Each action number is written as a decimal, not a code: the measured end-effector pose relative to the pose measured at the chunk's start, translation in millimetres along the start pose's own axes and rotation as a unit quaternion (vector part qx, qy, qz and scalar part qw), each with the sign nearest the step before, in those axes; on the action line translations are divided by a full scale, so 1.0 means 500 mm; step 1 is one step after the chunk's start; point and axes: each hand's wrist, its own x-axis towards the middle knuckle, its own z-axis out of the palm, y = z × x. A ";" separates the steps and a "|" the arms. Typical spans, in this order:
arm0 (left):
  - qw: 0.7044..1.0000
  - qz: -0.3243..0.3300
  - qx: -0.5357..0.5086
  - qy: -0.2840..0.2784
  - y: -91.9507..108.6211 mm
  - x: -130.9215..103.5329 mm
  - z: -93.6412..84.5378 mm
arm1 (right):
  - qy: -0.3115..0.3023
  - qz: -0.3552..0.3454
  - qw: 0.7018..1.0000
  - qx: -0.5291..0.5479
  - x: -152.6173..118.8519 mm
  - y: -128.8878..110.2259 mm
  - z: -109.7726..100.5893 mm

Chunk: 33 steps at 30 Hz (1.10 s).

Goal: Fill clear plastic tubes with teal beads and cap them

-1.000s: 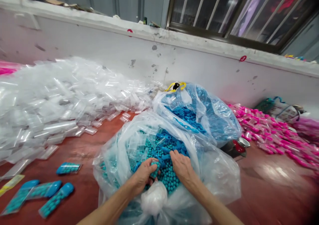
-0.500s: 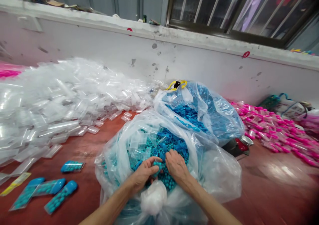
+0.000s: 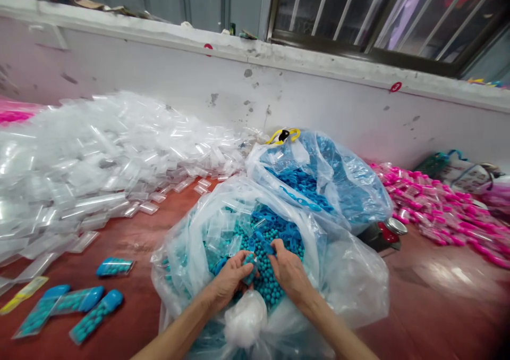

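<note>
Both hands are over the open mouth of a large clear plastic bag (image 3: 191,232). Inside it lie loose teal beads (image 3: 273,292), blue plastic pieces (image 3: 285,229) and small clear sleeves (image 3: 221,224). My left hand (image 3: 227,281) is closed around a small clear packet of teal beads (image 3: 250,270), partly hidden by the fingers. To its right, my right hand (image 3: 290,269) pinches a blue plastic piece (image 3: 263,242) between thumb and fingers, just above the beads. A white knotted bulge of plastic (image 3: 245,320) sits in front of the hands.
Several filled bead packets with blue ends (image 3: 90,317) lie on the red table (image 3: 131,237) at left. Behind them is a big heap of clear sleeves (image 3: 99,158). A second bag (image 3: 350,190) of blue pieces stands behind; pink packets (image 3: 438,206) and a silver-lidded jar (image 3: 394,225) are at right.
My right hand has drawn slightly right and down, and a blue plastic piece now shows in its fingers. My left hand keeps the bead packet almost in place.
</note>
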 end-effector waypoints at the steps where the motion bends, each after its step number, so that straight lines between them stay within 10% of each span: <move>1: 1.000 0.006 0.009 0.002 -0.004 0.003 0.000 | -0.014 -0.013 1.000 0.025 -0.007 0.000 0.001; 14: 0.997 0.062 0.047 -0.007 0.005 -0.006 0.014 | -0.065 -0.047 0.948 0.308 -0.011 -0.010 -0.051; 22: 0.998 0.029 0.055 -0.005 0.003 -0.006 0.015 | 0.057 -0.111 0.970 0.206 -0.031 -0.004 -0.025; 33: 1.000 0.006 0.000 -0.011 0.016 -0.025 0.033 | 0.066 -0.226 0.961 0.147 -0.047 -0.012 -0.037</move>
